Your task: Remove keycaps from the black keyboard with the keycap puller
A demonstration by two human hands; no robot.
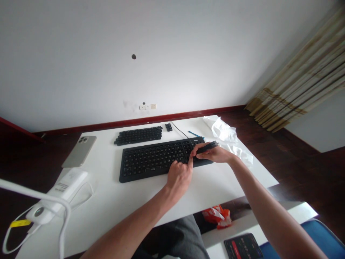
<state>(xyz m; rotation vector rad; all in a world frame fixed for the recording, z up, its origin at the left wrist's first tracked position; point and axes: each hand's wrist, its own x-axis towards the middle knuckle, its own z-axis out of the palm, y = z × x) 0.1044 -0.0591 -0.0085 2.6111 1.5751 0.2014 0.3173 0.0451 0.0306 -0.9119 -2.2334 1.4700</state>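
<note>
A black keyboard (151,160) lies across the middle of the white table (113,201). My left hand (180,177) rests on the keyboard's right part with fingers curled, fingertips touching the keys. My right hand (212,154) is at the keyboard's right end, closed around a slim black tool (208,146) that lies along the top of the fingers. Behind the keyboard sits a block of loose black keycaps (138,135), and a small cluster of black keys (168,127) lies beside it.
A phone (79,151) lies face down at the left. A white power adapter (58,194) with cable sits at the front left. Crumpled white plastic (223,131) and a blue tool (196,135) lie at the back right. Orange packaging (218,216) is on the floor below.
</note>
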